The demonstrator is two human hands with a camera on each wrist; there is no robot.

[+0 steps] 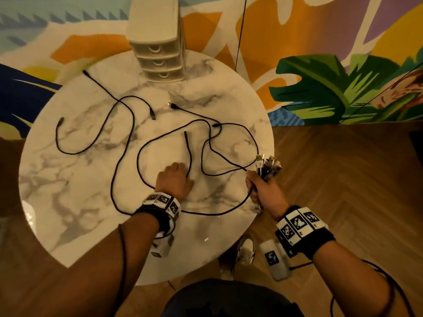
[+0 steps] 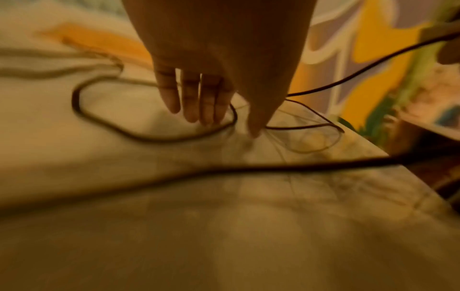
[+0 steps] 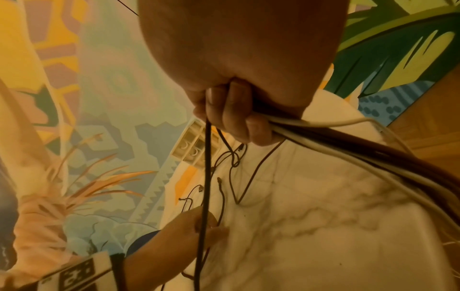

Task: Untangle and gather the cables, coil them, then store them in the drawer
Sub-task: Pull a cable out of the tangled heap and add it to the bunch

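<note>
Loose black cables (image 1: 128, 124) sprawl on the table (image 1: 68, 202) before the drawer unit (image 1: 158, 53).

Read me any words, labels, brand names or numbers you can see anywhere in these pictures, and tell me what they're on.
No readable text in any view.
Black-and-white square marker tags on the left wristband: coded patterns, no letters.
The same tags on the right wristband: patterns only.
White three-drawer plastic organiser: no label visible.
Black cables on the round marble table: no visible print.

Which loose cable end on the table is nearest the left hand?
The free cable end rising straight beyond the left hand; its cable runs beside the fingertips. The other loose plugs lie farther, toward the drawer unit.
</note>
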